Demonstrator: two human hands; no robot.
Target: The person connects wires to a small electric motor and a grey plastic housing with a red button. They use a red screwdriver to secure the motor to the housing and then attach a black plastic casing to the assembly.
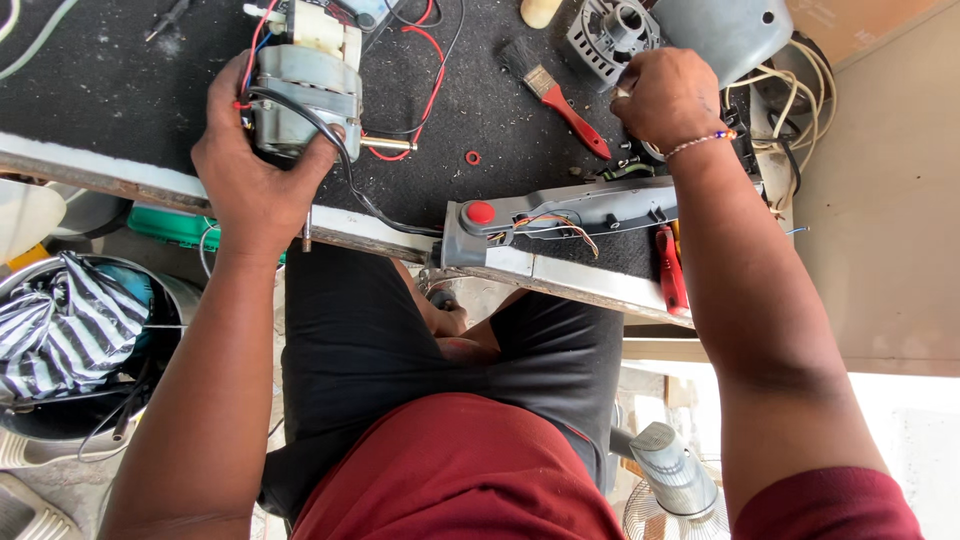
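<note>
The left hand (255, 165) is gripping a grey motor (305, 85), fingers wrapping its near end and thumb pressing its side, holding it on the black bench (100, 90) near the front edge. A brass shaft (388, 144) is sticking out of the motor toward the right, and red wires (432, 75) and a black cable (350, 170) are trailing from it across the bench; the cable is running down to a grey switch panel (570, 215) with a red button (481, 212), which is lying along the front edge between the two arms. The right hand (668, 95) is closing into a loose fist over a grey housing (725, 35), just beside a round grey motor cover (610, 35); what its fingers are pinching is hidden, so I cannot tell. A bead bracelet (700, 143) is circling that wrist. A red-handled brush (560, 95) is lying between the hands, with a small red washer (472, 157) near it. White cords (800, 85) are coiling at the bench's right end, and a red-handled tool (670, 270) is resting beside the right forearm. Below left, a striped cloth (65, 320) is sitting in a bin.
</note>
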